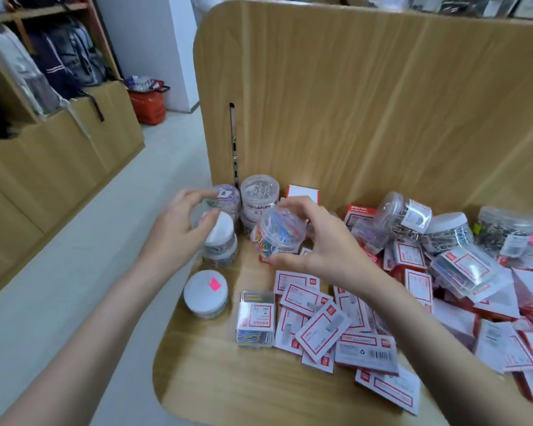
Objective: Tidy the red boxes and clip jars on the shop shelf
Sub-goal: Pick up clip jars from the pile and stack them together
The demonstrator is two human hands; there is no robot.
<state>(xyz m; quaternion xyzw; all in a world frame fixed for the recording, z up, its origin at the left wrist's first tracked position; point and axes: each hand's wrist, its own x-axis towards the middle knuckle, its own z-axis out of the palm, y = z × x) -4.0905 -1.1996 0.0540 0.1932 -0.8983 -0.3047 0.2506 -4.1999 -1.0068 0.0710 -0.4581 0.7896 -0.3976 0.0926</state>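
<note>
Right hand [317,241] curled round a clear jar [279,231] of coloured clips, held above the shelf [228,379]. Left hand [179,229] gripping another clip jar [202,215] atop the far-left stack. Red boxes [320,321] heaped right.

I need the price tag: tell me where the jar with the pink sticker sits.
In the head view, the jar with the pink sticker stands alone near the shelf's front left corner, just left of a clear rectangular clip box.
</note>
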